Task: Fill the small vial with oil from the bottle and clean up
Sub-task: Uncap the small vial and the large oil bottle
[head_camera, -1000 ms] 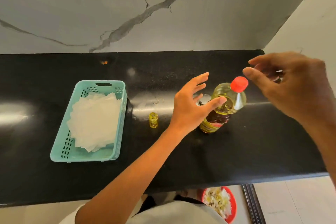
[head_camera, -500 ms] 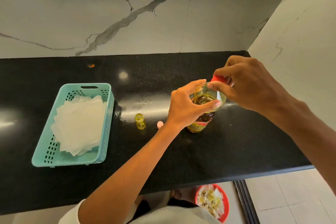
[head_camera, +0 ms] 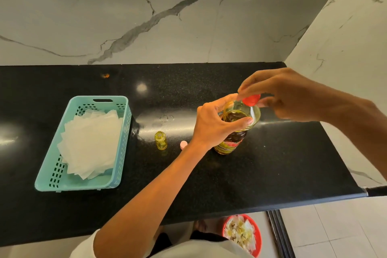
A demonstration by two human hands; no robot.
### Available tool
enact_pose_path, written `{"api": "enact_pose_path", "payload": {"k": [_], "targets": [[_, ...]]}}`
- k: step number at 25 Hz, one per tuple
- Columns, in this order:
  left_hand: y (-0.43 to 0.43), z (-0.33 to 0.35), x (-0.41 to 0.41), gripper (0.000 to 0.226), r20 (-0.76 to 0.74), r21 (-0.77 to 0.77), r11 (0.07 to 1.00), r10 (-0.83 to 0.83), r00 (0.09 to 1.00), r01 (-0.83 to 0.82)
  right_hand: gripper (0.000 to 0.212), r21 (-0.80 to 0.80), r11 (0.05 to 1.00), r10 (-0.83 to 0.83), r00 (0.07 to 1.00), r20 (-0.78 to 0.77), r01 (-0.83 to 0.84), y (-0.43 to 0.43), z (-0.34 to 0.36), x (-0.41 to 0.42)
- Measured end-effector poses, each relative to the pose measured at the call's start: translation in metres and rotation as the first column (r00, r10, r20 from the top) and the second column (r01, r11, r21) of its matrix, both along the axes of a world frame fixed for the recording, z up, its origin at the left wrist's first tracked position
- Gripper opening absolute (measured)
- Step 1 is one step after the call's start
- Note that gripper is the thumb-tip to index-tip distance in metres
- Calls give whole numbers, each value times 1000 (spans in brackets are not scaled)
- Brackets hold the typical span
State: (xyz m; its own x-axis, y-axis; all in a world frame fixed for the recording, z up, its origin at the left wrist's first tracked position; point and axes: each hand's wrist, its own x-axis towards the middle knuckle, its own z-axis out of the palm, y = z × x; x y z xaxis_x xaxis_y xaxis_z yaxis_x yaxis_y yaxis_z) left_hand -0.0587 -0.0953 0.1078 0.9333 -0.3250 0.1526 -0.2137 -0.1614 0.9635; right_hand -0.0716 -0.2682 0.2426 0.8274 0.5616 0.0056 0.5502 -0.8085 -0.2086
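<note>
A clear oil bottle (head_camera: 234,132) with yellow oil and a red-and-yellow label stands upright on the black counter (head_camera: 272,163). My left hand (head_camera: 213,125) grips its shoulder. My right hand (head_camera: 278,94) pinches the red cap (head_camera: 251,99) at the bottle's mouth, the cap sitting tilted. Whether the cap is threaded on or free I cannot tell. A small yellow vial (head_camera: 160,140) stands uncapped to the left of the bottle. Its small pink cap (head_camera: 183,144) lies between the vial and my left wrist.
A teal plastic basket (head_camera: 123,132) with a stack of white tissues (head_camera: 90,142) sits at the counter's left. Marble walls close the back and right. A red bin (head_camera: 258,236) with used tissues stands on the floor below the counter's front edge.
My left hand closed on the bottle's shoulder, and my right hand came down from the right onto the red cap. The cap now sits tilted at the mouth.
</note>
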Motion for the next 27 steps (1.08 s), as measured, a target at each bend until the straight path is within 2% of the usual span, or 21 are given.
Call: {"api": "enact_pose_path", "payload": {"k": [2,5,9,11,14,15,17,19,21,24,25,27], "targets": [[-1,0,-1,68,-1,4,1000,11,1000,-11,52,41,996,-79,997,18,79,-2,6,2],[-1,-1,-1,68,14,20,1000,19,1000,-20,59,-29,990,-134,989,66,136,1,7,3],[-2,-1,0,67,23,15,1000,22,1000,-22,28,-46,996,-71,997,18,72,6,5,1],[-2,-2,0,67,24,13,1000,22,999,-23,44,-32,997,-64,997,-39,63,8,9,0],[-2,-3,0,70,21,23,1000,19,1000,-20,63,-21,991,-133,991,15,133,10,9,-1],[-2,-4,1,70,20,23,999,21,1000,-22,60,-42,989,-143,989,42,145,11,9,-1],[-2,-4,1,69,21,22,999,25,999,-26,41,-61,989,-129,990,48,132,12,8,0],[-3,-4,1,69,21,10,1000,20,1000,-20,27,-32,994,-105,994,1,105,12,8,0],[-3,-4,0,69,21,4,1000,15,1000,-16,38,-44,995,-94,995,-45,92,13,10,-1],[-2,-4,0,70,26,24,999,21,999,-21,58,-26,989,-146,989,-19,146,13,9,-1],[-2,-5,0,70,27,30,999,21,999,-22,58,-31,987,-157,987,-17,157,12,8,-1],[-3,-5,0,69,30,35,999,20,999,-21,40,-61,988,-140,990,2,139,12,7,0]]}}
